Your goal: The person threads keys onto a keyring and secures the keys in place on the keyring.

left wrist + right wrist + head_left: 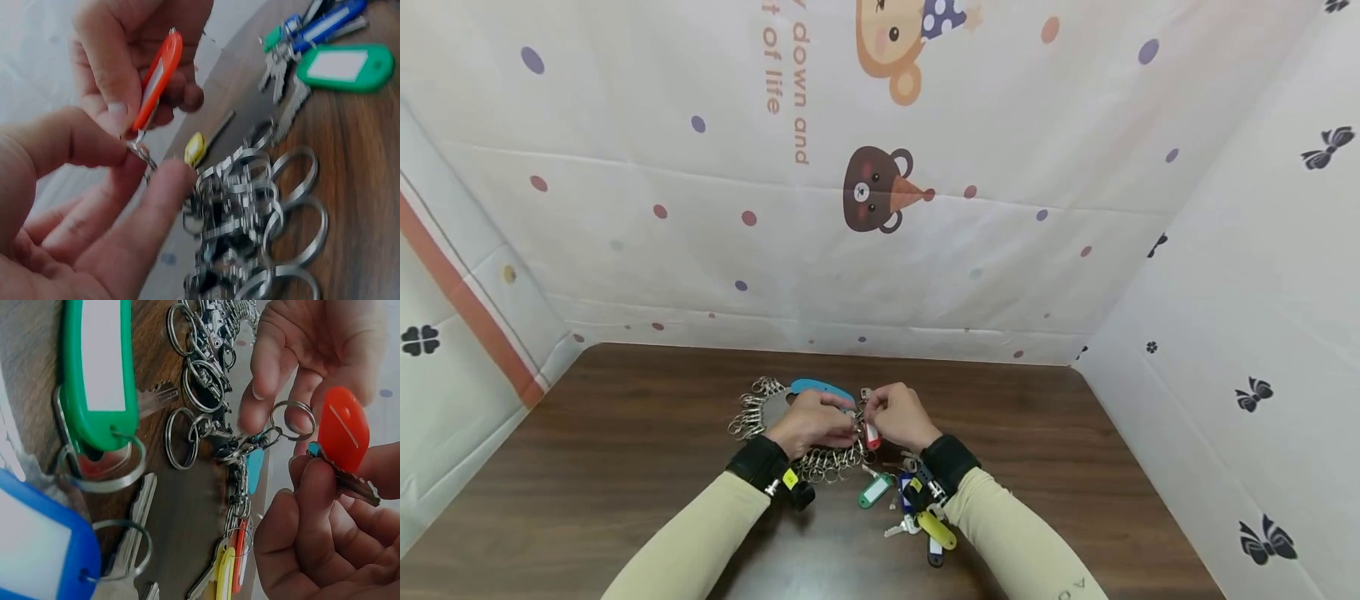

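Note:
My right hand (902, 417) pinches a red key tag (344, 428) together with a key (357, 485). My left hand (814, 421) faces it, finger and thumb pinching a small metal split ring (294, 419) on a clasp. In the head view, this clasp's place is hidden by the fingers. Beneath the left hand lies a round grey key holder (775, 408) with a blue handle (820, 386), its edge hung with several clasps and rings (300, 175). A yellow tag (225, 575) and another red tag (240, 556) hang from the holder.
Near the right wrist, loose tagged keys lie on the brown wooden table (647, 467): green tag (876, 491), blue tag (328, 25), yellow tag (937, 530) and black tag (935, 551). Printed cloth walls (775, 250) stand behind and on both sides.

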`<state>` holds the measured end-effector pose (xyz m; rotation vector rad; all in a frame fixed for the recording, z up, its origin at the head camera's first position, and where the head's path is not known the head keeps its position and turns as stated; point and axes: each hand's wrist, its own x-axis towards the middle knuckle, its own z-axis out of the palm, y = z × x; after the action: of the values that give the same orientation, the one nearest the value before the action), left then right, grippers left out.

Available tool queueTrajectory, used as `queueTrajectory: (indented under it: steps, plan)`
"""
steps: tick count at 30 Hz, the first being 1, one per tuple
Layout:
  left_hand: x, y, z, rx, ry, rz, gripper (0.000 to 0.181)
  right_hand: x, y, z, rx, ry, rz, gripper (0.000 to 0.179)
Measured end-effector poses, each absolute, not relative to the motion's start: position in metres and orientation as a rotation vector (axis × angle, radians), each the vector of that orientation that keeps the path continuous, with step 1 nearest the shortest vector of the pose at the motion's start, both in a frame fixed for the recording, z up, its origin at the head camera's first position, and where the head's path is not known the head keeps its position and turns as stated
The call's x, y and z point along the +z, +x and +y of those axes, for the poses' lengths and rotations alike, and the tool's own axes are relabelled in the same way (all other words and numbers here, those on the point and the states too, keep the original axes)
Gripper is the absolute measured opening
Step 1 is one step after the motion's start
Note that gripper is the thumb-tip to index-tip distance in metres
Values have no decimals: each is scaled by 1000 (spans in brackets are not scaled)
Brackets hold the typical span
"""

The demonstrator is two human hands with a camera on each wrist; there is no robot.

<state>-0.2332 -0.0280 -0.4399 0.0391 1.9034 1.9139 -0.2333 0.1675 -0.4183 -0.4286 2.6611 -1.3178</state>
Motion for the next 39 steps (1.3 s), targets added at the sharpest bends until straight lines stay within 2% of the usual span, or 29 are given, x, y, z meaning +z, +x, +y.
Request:
queueTrajectory:
  steps: [6,17,39]
  plan:
    - [-444,-246,-29,1992,143,1848,41,-420,-241,165,-1302,-433,2670,12]
    - [-449,-245,-34,1979,263,1852,32,-426,-243,158,-1324,-392,2664,12]
    - [-449,-247,-33,1938,197,1880,33,-423,-241,159,-1384,-534,2658,16]
